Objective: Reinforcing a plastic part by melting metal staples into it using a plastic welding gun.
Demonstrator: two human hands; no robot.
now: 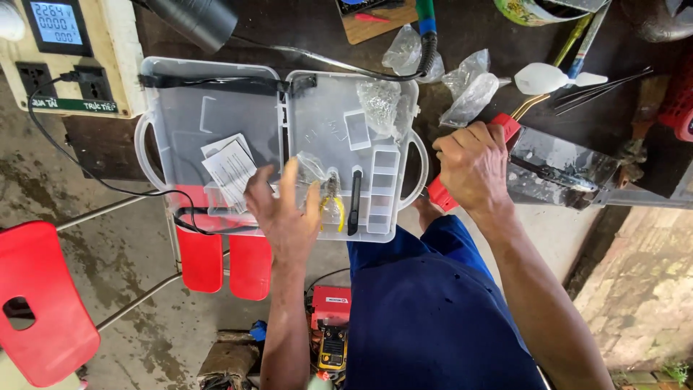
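Over clear case (180, 108): L hand (285, 209) pinches clear bag (312, 170); R hand (473, 166) clamped on red tool (505, 126).

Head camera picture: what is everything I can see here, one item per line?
Clear plastic case: one, open flat, centre of the bench.
Folded paper sheet: one, white, in the case's left half.
Small pliers: one, yellow handles, in the right half.
Black tool: one, beside the pliers.
Empty plastic bags: several, clear, above the case.
Power meter box: one, cream with sockets, upper left.
Red stool: one, lower left on the floor.
Red-handled tool: one, brass tip, gripped.
Left hand: over the case, holding a small clear bag.
Right hand: closed round the red handle.
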